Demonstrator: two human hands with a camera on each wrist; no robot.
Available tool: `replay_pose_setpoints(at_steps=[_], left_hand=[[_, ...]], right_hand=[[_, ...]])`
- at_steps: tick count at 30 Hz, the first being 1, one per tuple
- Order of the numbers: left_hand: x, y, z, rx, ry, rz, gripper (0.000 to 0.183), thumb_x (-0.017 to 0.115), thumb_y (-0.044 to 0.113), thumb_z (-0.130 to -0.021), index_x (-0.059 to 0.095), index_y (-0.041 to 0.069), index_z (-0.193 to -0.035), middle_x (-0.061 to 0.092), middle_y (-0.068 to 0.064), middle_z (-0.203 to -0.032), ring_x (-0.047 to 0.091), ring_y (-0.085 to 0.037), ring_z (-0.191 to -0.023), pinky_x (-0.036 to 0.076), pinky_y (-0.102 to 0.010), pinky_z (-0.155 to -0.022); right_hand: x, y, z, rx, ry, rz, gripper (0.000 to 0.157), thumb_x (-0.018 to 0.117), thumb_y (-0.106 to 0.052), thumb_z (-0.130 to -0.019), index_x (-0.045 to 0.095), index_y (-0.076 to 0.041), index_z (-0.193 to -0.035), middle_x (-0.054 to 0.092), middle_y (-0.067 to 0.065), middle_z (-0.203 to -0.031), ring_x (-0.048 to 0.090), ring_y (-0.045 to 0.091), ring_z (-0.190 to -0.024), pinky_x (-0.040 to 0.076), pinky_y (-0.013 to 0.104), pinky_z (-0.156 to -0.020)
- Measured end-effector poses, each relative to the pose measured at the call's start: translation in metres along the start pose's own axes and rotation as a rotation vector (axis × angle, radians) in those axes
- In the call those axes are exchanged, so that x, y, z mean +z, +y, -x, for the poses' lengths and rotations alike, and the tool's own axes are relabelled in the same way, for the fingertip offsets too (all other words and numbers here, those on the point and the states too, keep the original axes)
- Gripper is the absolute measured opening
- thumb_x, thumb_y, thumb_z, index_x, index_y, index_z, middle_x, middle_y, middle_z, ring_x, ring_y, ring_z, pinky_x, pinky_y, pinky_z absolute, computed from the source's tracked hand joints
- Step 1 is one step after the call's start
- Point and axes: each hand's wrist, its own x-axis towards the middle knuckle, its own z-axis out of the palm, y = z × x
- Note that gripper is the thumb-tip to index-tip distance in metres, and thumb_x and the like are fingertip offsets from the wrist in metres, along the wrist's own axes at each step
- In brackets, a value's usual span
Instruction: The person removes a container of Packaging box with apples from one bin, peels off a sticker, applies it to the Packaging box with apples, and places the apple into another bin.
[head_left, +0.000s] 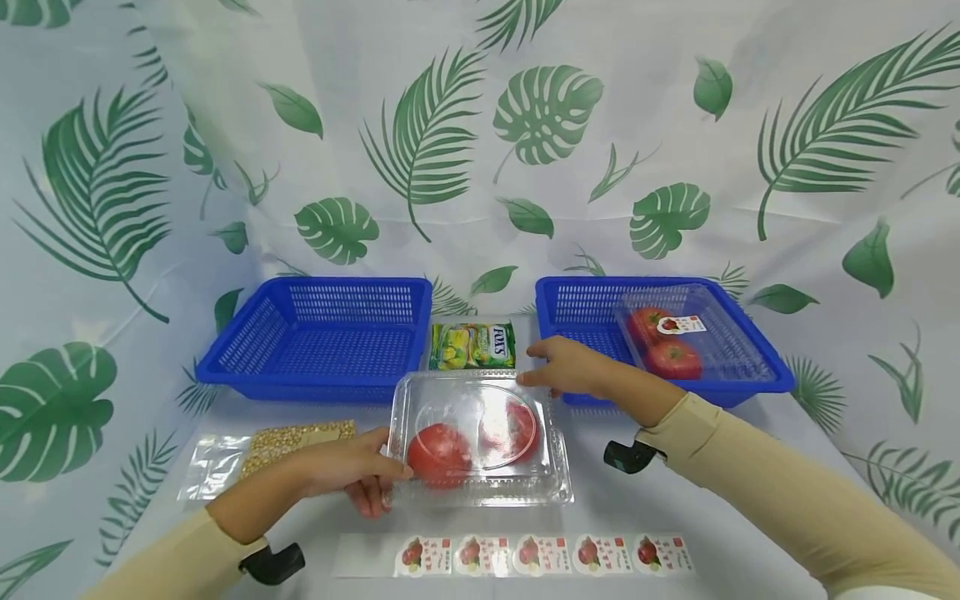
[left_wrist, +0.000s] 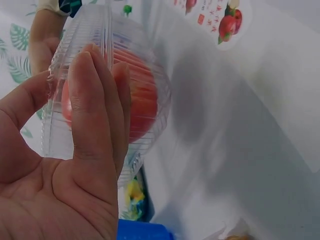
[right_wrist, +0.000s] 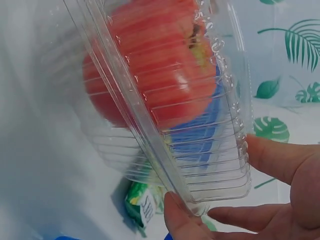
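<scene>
A clear plastic clamshell box (head_left: 480, 493) with two round red fruits (head_left: 439, 455), apple-like in look, is tilted up off the table between both hands. My left hand (head_left: 348, 468) pinches its left side, thumb on one face and fingers along the other. The left wrist view shows those fingers (left_wrist: 90, 100) held close together over the ridged wall. My right hand (head_left: 573, 367) pinches the upper right corner. In the right wrist view the thumb and fingertips (right_wrist: 177, 215) touch the rim, with one fruit (right_wrist: 165, 65) behind the plastic. The lid looks closed.
A strip of fruit stickers (head_left: 528, 555) lies in front. Behind stand a blue basket (head_left: 315, 390) on the left and another blue basket (head_left: 750, 386) holding a labelled fruit box (head_left: 731, 342). Between them lies a green candy bag (head_left: 472, 346); a bag of grains (head_left: 292, 442) is at left.
</scene>
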Motion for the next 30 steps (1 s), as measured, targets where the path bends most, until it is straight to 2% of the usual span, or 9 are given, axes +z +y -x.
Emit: replay_pose_setpoints(at_steps=[4,11,16,19,22,25,27,30], left_hand=[[0.000,0.002,-0.006,-0.002,0.002,0.025,0.064,0.067,0.026,-0.090,0.032,0.003,-0.138,0.064,-0.019,-0.072,0.064,-0.021,-0.054,0.058,-0.038,-0.052],[0.005,0.000,-0.013,0.005,-0.040,0.062,0.062,0.066,0.024,-0.092,0.031,0.003,-0.139,0.065,-0.016,-0.071,0.064,-0.019,-0.055,0.058,-0.036,-0.053],[0.009,-0.002,-0.019,0.003,-0.037,0.054,0.046,0.065,0.025,-0.092,0.040,0.001,-0.122,0.065,-0.015,-0.071,0.064,-0.019,-0.055,0.057,-0.035,-0.053],[0.010,-0.005,-0.022,-0.006,-0.031,0.057,0.040,0.065,0.025,-0.092,0.042,0.001,-0.114,0.065,-0.015,-0.072,0.063,-0.018,-0.055,0.057,-0.034,-0.053],[0.009,-0.010,-0.023,-0.010,-0.024,0.069,0.040,0.065,0.024,-0.092,0.041,0.001,-0.113,0.064,-0.016,-0.073,0.063,-0.019,-0.055,0.057,-0.034,-0.053],[0.006,-0.014,-0.024,-0.016,-0.016,0.080,0.039,0.065,0.024,-0.092,0.041,0.000,-0.110,0.064,-0.016,-0.073,0.063,-0.020,-0.056,0.057,-0.034,-0.053],[0.003,-0.016,-0.025,-0.021,-0.015,0.087,0.039,0.065,0.024,-0.091,0.041,0.000,-0.109,0.063,-0.016,-0.074,0.063,-0.020,-0.055,0.057,-0.034,-0.052],[0.000,-0.018,-0.025,-0.027,-0.022,0.088,0.039,0.065,0.025,-0.092,0.040,0.000,-0.109,0.063,-0.016,-0.073,0.063,-0.019,-0.054,0.057,-0.033,-0.052]], right_hand=[[-0.004,0.002,0.001,0.018,0.003,0.019,0.071,0.069,-0.034,-0.091,0.042,0.008,-0.141,0.047,0.025,-0.140,0.067,0.019,-0.074,0.053,0.044,-0.087],[-0.005,0.006,0.006,0.010,0.005,0.020,0.063,0.069,-0.030,-0.091,0.047,0.006,-0.138,0.049,0.025,-0.138,0.067,0.021,-0.084,0.057,0.036,-0.076],[-0.006,0.007,0.007,0.006,0.017,0.035,0.060,0.068,-0.028,-0.092,0.048,0.003,-0.139,0.049,0.024,-0.138,0.067,0.021,-0.084,0.057,0.034,-0.073],[-0.004,0.007,0.006,0.002,0.022,0.096,0.055,0.067,-0.028,-0.092,0.051,-0.001,-0.138,0.052,0.022,-0.134,0.066,0.023,-0.087,0.057,0.037,-0.076],[0.001,0.005,0.004,-0.053,0.032,0.212,0.042,0.065,-0.027,-0.094,0.059,-0.004,-0.129,0.060,0.017,-0.124,0.063,0.028,-0.099,0.054,0.043,-0.084],[0.008,0.003,0.002,-0.159,0.050,0.336,0.029,0.060,-0.022,-0.097,0.065,-0.002,-0.118,0.066,0.012,-0.111,0.060,0.029,-0.105,0.050,0.046,-0.089],[0.014,0.003,0.001,-0.212,0.063,0.378,0.025,0.057,-0.017,-0.098,0.066,-0.001,-0.115,0.066,0.012,-0.105,0.060,0.028,-0.100,0.050,0.045,-0.087],[0.024,0.006,0.002,-0.221,0.075,0.403,0.025,0.054,-0.012,-0.098,0.063,0.001,-0.117,0.063,0.014,-0.104,0.059,0.027,-0.098,0.050,0.044,-0.084]])
